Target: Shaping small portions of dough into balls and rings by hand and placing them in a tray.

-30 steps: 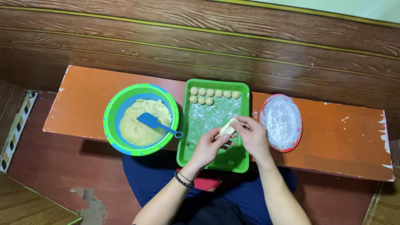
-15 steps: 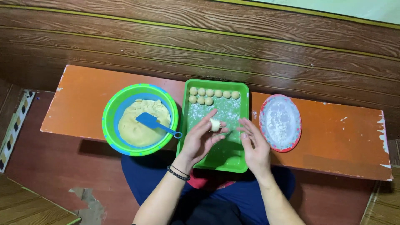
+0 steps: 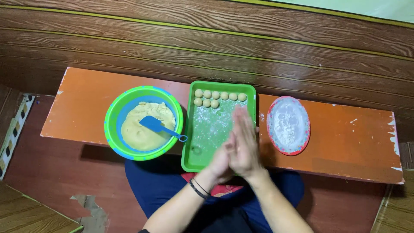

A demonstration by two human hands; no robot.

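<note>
Now left hand [image 3: 222, 159], right hand [image 3: 245, 142] pressed together above green tray [image 3: 194, 160].

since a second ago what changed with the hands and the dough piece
The left hand and right hand have closed palm to palm over the green tray; the dough piece once held at the fingertips is now hidden between them. The dough balls, bowl, spatula and flour plate stayed put.
</note>
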